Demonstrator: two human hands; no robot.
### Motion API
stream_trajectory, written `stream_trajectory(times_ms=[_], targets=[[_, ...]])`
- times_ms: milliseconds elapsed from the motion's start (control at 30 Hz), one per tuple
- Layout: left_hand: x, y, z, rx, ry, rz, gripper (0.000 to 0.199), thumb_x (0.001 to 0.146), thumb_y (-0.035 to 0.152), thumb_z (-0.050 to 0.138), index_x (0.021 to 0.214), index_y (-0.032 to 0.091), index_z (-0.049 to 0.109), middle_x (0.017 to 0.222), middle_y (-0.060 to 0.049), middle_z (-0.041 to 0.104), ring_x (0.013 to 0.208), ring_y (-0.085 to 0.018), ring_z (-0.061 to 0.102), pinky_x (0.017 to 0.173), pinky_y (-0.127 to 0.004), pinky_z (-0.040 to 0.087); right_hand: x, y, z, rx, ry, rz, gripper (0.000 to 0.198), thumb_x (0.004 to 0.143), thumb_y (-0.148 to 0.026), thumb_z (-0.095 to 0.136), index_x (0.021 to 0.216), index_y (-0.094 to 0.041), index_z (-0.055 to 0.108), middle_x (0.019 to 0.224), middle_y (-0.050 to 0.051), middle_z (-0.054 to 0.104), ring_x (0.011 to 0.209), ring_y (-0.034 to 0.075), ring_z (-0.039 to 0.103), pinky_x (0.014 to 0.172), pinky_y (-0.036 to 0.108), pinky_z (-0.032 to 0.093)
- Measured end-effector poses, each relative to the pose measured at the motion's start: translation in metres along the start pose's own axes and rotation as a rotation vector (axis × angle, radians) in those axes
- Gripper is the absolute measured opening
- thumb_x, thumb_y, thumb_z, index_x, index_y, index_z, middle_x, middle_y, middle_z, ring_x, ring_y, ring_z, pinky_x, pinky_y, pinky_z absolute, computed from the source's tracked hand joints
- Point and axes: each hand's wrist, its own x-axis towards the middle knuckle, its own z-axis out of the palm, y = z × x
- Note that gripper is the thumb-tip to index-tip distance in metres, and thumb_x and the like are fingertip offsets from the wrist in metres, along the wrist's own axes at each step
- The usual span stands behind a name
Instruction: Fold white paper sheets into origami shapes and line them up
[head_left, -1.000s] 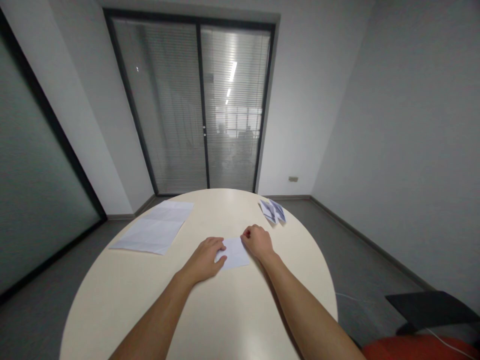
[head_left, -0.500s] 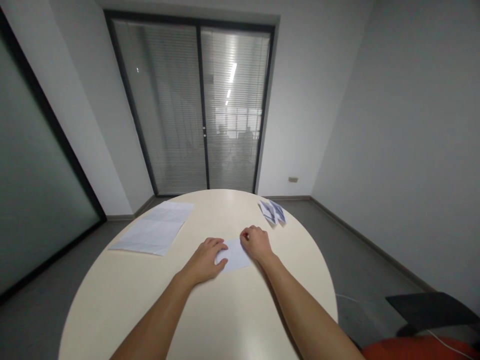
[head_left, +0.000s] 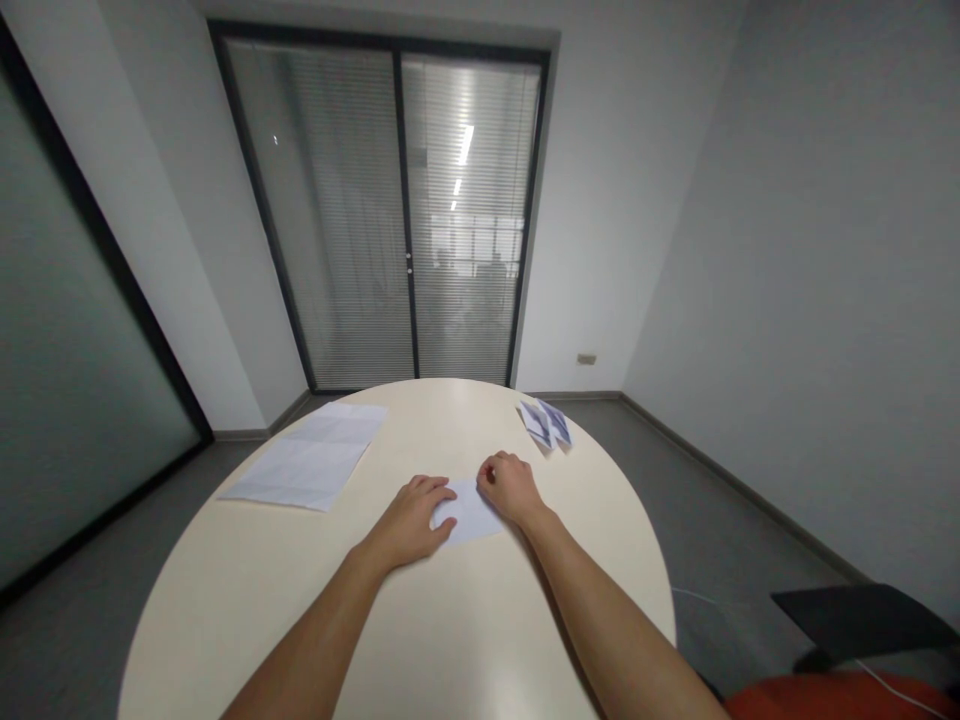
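Note:
A small white sheet of paper (head_left: 472,514) lies on the round cream table (head_left: 420,640) between my hands. My left hand (head_left: 414,518) rests at its left side, thumb and fingers apart, with the fingertips touching the sheet. At the upper right corner of the paper, my right hand (head_left: 513,486) is closed, thumb and forefinger pinched together on the edge. The curled fingers partly hide that corner.
A larger creased white sheet (head_left: 311,458) lies at the table's far left. Two folded paper pieces with dark printing (head_left: 545,424) are near the far right edge. A black and red chair (head_left: 862,630) stands at lower right, beyond the table.
My right hand has shifted slightly to the left along the paper's upper edge, still pinched. My left hand stays where it was.

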Motion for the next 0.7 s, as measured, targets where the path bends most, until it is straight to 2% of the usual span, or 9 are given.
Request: stream_trajectory(times_ms=[167,333,467,600,700], targets=[[0.0001,-0.0003,0.0004,-0.004,-0.006,-0.002,0.037,0.087,0.032,0.065,0.122,0.023,0.068,0.139,-0.009,0.061,0.129,-0.026,0.051,0.113,-0.044,0.04,0.0012,0.0019,0.0037,-0.002,0.017,-0.004,0.015,0.089,-0.02,0.055,0.088,-0.017,0.071,0.098,0.01,0.071,0.093,0.022,0.061,0.082,0.03,0.039],[-0.0003,-0.0001,0.0,-0.013,-0.01,-0.007,0.037,0.087,0.032,0.065,0.123,0.023,0.067,0.139,-0.009,0.061,0.129,-0.027,0.05,0.113,-0.044,0.04,0.0022,0.002,0.0054,0.082,0.025,-0.024,0.011,0.085,-0.018,0.058,0.087,-0.018,0.068,0.089,0.006,0.071,0.086,0.019,0.061,0.076,0.028,0.039],[-0.0001,-0.0008,0.0009,-0.023,0.0,-0.001,0.037,0.087,0.032,0.065,0.123,0.023,0.067,0.139,-0.009,0.061,0.129,-0.027,0.05,0.113,-0.044,0.04,0.0021,0.0011,0.0036,0.159,0.001,-0.041,0.014,0.089,-0.021,0.055,0.09,-0.019,0.07,0.086,0.005,0.072,0.079,0.017,0.062,0.074,0.026,0.039],[0.0007,-0.001,0.0015,-0.032,0.004,0.004,0.036,0.086,0.031,0.066,0.121,0.023,0.068,0.137,-0.009,0.062,0.129,-0.027,0.051,0.113,-0.045,0.04,0.002,0.0005,0.0023,0.172,-0.013,-0.059,0.02,0.09,-0.019,0.055,0.099,-0.019,0.073,0.094,0.006,0.074,0.087,0.018,0.063,0.079,0.025,0.041],[0.001,-0.0001,0.0004,-0.028,0.005,0.007,0.035,0.085,0.031,0.066,0.119,0.022,0.07,0.136,-0.009,0.062,0.128,-0.027,0.051,0.112,-0.044,0.041,0.0016,0.0006,0.0024,0.125,-0.009,-0.059,0.021,0.089,-0.018,0.056,0.098,-0.019,0.076,0.099,0.007,0.073,0.095,0.02,0.063,0.084,0.027,0.041]])
